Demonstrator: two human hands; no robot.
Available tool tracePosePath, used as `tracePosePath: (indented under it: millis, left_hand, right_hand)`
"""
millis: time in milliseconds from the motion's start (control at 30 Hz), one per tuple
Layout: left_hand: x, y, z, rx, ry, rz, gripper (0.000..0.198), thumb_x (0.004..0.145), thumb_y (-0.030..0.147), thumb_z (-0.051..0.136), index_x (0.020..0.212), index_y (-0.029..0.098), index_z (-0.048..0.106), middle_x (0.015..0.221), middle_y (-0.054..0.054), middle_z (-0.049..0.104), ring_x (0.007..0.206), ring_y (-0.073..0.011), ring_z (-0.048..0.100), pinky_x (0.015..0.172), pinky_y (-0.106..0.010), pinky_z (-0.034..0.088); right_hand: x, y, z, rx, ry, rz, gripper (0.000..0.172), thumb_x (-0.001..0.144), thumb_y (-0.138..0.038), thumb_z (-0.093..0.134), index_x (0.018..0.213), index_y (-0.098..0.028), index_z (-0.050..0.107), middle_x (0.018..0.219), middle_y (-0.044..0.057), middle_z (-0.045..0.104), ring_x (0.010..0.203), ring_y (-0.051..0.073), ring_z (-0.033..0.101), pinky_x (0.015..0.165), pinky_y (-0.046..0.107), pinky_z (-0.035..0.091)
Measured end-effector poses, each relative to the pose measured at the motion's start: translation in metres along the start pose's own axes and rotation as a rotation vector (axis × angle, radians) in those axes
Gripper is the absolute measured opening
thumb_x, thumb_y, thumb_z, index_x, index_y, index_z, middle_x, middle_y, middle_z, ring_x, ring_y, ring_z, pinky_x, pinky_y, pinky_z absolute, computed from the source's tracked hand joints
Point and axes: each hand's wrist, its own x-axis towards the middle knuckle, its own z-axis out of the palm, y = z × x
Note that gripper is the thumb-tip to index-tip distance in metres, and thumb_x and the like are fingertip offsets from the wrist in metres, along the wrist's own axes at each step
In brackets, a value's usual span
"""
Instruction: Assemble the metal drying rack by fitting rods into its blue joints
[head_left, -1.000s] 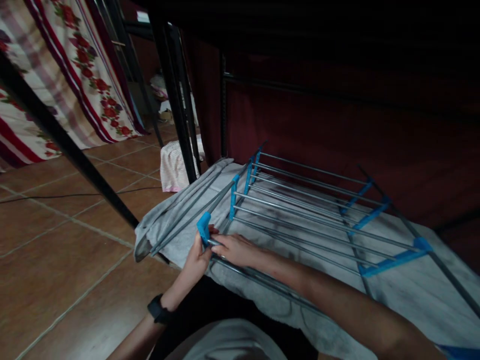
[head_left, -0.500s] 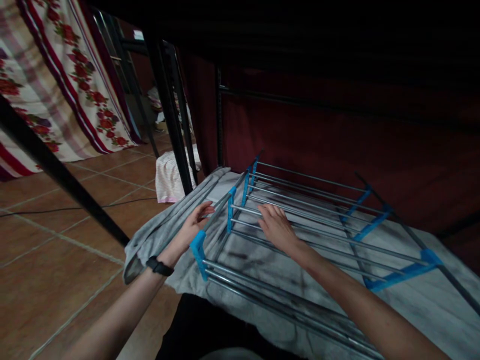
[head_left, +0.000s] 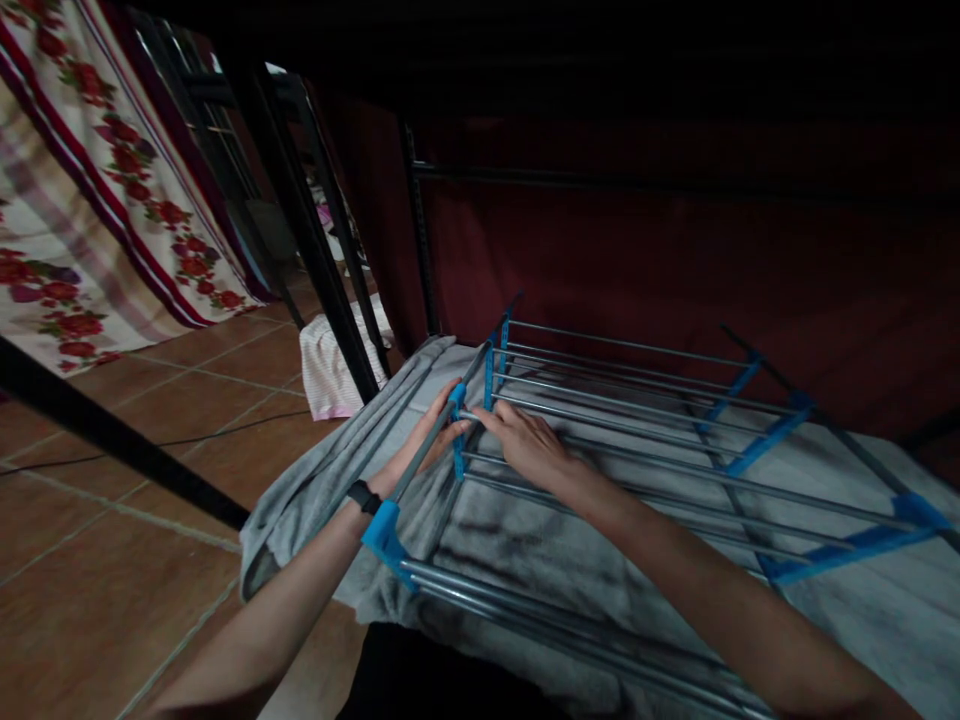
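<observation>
A rack of grey metal tubes and blue plastic brackets, seemingly a shoe rack (head_left: 645, 410), lies on its side on a grey blanket. My left hand (head_left: 431, 435), wearing a black wristband, closes around a blue bracket (head_left: 458, 440) on the rack's left side. Its thumb lies near the end of a cross tube. On that same tube rests my right hand (head_left: 525, 440), its fingers wrapped over the metal close to the bracket. Another blue bracket (head_left: 386, 545) is nearer to me, with several tubes running right from it.
Black bed-frame posts (head_left: 311, 220) stand at the left, and a dark bunk (head_left: 562, 60) hangs low overhead. Dark red cloth (head_left: 637, 260) covers the back. A floral curtain (head_left: 112, 190), a striped cloth (head_left: 330, 365) and a cable (head_left: 172, 440) lie beyond the tiled floor (head_left: 90, 540).
My left hand has moved right and onto the blue bracket. My right hand has slid left along the tube toward it. The view has shifted slightly.
</observation>
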Motion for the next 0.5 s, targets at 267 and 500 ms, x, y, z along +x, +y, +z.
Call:
tracePosePath:
  millis: [267, 500]
  left_hand:
    - [0.004, -0.024, 0.014, -0.106, 0.039, -0.066, 0.057, 0.092, 0.047, 0.054, 0.142, 0.022, 0.044, 0.141, -0.009, 0.053, 0.132, -0.0271, 0.048, 0.111, -0.045, 0.043]
    - [0.003, -0.03, 0.017, -0.132, 0.063, -0.092, 0.058, 0.092, 0.045, 0.055, 0.144, 0.024, 0.042, 0.134, -0.006, 0.059, 0.127, -0.0245, 0.051, 0.116, -0.044, 0.038]
  right_hand:
    - [0.006, 0.006, -0.005, -0.021, -0.005, -0.016, 0.058, 0.096, -0.01, 0.025, 0.15, -0.028, 0.033, 0.12, 0.01, 0.052, 0.1, 0.021, 0.057, 0.081, 0.032, 0.046]
    - [0.004, 0.009, -0.003, -0.044, -0.011, -0.06, 0.061, 0.094, -0.009, 0.027, 0.152, -0.028, 0.029, 0.12, 0.011, 0.051, 0.095, 0.02, 0.058, 0.079, 0.032, 0.047]
